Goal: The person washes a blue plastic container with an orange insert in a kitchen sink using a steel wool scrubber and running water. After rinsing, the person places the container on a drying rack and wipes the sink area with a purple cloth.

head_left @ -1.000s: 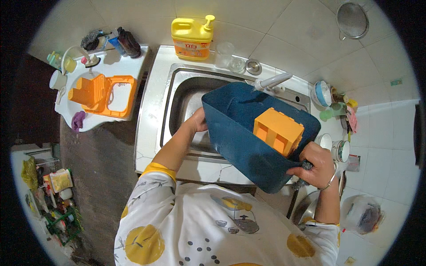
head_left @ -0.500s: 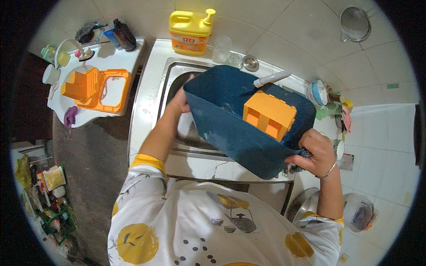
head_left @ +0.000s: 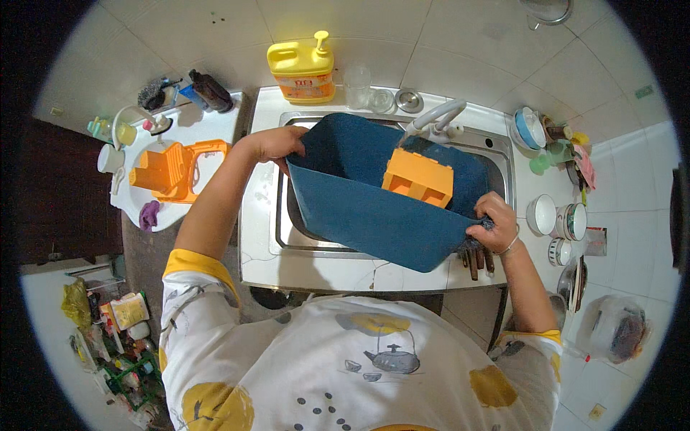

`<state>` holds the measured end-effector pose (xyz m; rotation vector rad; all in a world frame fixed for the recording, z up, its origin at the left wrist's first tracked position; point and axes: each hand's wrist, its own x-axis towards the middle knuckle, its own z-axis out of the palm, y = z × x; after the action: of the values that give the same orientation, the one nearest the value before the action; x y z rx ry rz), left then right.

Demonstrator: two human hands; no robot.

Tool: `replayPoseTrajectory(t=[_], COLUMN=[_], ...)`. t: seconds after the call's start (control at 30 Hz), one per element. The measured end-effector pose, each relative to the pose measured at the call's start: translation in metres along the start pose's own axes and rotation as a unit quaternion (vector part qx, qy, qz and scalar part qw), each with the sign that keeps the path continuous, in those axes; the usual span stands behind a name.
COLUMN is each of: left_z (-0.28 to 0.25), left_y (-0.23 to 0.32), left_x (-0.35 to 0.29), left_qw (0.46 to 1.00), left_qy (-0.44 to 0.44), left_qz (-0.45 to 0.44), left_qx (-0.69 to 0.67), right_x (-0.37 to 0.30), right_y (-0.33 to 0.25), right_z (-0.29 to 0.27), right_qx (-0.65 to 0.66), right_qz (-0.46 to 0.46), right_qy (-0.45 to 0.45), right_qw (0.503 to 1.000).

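Swung further over the steel sink (head_left: 267, 215) since a moment ago, blue tub (head_left: 374, 208) held tilted by both rims, left hand (head_left: 277, 144) clasped on the far corner, right hand (head_left: 494, 224) curled tight on the near one, orange block (head_left: 418, 177) inside under the faucet (head_left: 437, 121), apparently for rinsing.

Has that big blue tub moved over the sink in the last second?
Yes. The blue tub has shifted left and back across the sink, toward the yellow soap jug, with both hands on its ends.
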<state>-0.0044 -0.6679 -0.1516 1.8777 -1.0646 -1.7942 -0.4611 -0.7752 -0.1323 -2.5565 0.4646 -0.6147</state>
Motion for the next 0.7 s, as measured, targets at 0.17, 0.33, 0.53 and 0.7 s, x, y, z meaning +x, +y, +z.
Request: replayPoseTrajectory(t=[0.17,0.33,0.53,0.7], left_z=[-0.007,-0.017,-0.034,-0.013], left_y=[0.045,0.068,0.077,0.083], left_x=[-0.039,-0.067,-0.075,-0.083], left_qw=[0.998,0.993,0.986,0.987], left_qy=[0.015,0.033,0.015,0.076], left_qz=[-0.038,-0.043,-0.095,-0.096], left_qx=[0.053,0.103,0.135,0.108], right_x=[-0.016,-0.013,-0.005,0.001], right_y=[0.018,0.011,0.016,0.026], right_z=[0.024,0.037,0.04,0.049], right_qx=[0.032,0.085,0.183,0.169], right_qz=[0.014,0.032,0.078,0.106], right_qy=[0.108,0.127,0.132,0.221], right_qw=[0.994,0.988,0.971,0.955])
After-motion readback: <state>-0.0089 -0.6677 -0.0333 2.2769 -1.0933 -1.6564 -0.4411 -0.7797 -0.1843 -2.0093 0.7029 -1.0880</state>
